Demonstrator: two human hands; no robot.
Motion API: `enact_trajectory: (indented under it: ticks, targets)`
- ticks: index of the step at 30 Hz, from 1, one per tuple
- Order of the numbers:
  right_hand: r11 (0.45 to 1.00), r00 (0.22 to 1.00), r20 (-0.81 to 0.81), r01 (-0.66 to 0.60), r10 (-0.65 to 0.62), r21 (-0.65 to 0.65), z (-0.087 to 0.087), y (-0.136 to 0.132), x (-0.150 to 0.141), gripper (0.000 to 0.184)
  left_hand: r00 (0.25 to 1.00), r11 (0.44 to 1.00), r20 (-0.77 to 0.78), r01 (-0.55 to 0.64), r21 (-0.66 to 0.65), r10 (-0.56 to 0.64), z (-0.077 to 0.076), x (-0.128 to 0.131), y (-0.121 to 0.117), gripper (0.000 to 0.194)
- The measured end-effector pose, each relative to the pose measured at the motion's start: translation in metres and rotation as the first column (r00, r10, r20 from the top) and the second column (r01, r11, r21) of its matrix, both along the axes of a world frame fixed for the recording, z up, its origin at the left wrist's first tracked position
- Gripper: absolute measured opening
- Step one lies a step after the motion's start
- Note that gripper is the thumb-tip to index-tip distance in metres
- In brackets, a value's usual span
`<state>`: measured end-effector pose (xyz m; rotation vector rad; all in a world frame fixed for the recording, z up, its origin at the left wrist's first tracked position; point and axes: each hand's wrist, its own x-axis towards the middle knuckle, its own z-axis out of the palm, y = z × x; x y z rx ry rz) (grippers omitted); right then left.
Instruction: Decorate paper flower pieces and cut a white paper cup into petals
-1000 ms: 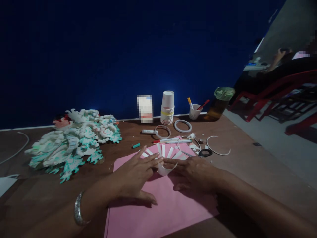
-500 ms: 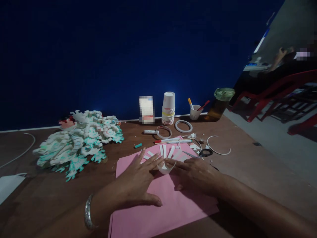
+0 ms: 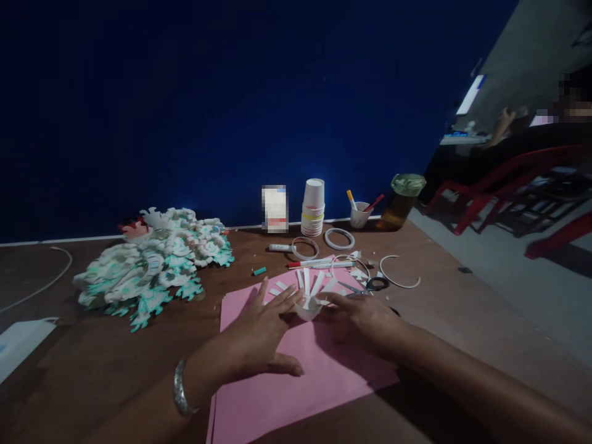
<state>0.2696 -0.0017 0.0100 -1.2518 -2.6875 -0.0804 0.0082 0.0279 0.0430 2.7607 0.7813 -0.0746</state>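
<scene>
A small white paper cup (image 3: 308,310), its side cut into strips that fan outward, rests on pink paper sheets (image 3: 272,401). My left hand (image 3: 261,330) is spread open, palm down, with its fingertips over the strips on the cup's left side. On the right side, my right hand (image 3: 365,320) lies low with its index finger stretched toward the cup's edge. Its other fingers are partly hidden beneath. Just beyond it are scissors (image 3: 377,284) with black handles. Some strips are covered by my hands.
A heap of cut white cups with green edges (image 3: 161,265) sits at left. At the back stand a cup stack (image 3: 313,209), a cup with pens (image 3: 359,216) and a jar (image 3: 401,200). Tape rolls (image 3: 339,238), markers (image 3: 319,263) and paper rings (image 3: 398,271) lie around. A person sits far right.
My right fingers have drawn slightly back to the right from the cup's middle, showing more of it. The left hand stays spread on the strips. The view has shifted slightly.
</scene>
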Motion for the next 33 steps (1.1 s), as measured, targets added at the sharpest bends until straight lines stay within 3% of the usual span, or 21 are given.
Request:
enact_trajectory:
  ticks: [2,5,7,10,12,14,18,24,28,33]
  targets:
    - [0.998,0.996,-0.067,0.055,-0.052,0.042,0.009,0.000,-0.002,0.019,1.000,1.000,0.004,-0.006,0.007,0.006,0.000,0.000,-0.001,0.094]
    - [0.990,0.989,-0.105,0.113,-0.104,0.079,0.024,0.004,-0.007,0.025,1.000,1.000,0.022,-0.022,0.003,0.022,0.000,0.001,-0.002,0.093]
    - [0.995,0.979,-0.199,0.068,-0.053,0.067,0.029,0.010,-0.009,0.034,0.999,1.000,0.030,-0.028,-0.007,0.028,0.000,0.000,-0.003,0.094]
    - [0.983,0.872,-0.489,-0.101,0.013,-0.153,0.019,0.020,-0.009,0.037,0.999,0.999,0.031,-0.030,-0.020,0.031,0.001,0.000,-0.002,0.089]
    - [0.918,0.755,-0.651,-0.200,-0.078,-0.342,0.007,0.024,-0.007,0.036,0.999,0.999,0.023,-0.036,-0.036,0.037,0.001,-0.001,0.000,0.079]
    - [0.879,0.705,-0.699,-0.250,-0.122,-0.406,-0.005,0.025,-0.006,0.038,0.999,0.998,0.015,-0.038,-0.053,0.039,-0.001,-0.003,0.003,0.069]
    - [0.950,0.773,-0.634,-0.220,0.033,-0.219,-0.018,0.027,-0.007,0.033,0.999,0.997,0.024,-0.045,-0.067,0.047,-0.009,-0.005,0.006,0.073]
    - [0.969,0.822,-0.545,-0.239,0.167,-0.064,-0.022,0.028,-0.006,0.021,0.996,0.995,0.045,-0.071,-0.071,0.074,-0.013,-0.009,0.006,0.086]
    - [0.941,0.885,-0.323,-0.331,0.335,0.068,-0.018,0.026,0.000,0.027,0.999,0.997,0.025,-0.042,-0.066,0.044,-0.014,-0.012,0.008,0.083]
    - [0.918,0.898,-0.201,-0.395,0.392,0.027,-0.014,0.025,0.006,0.036,0.998,0.995,0.038,-0.054,-0.080,0.057,-0.017,-0.015,0.010,0.099]
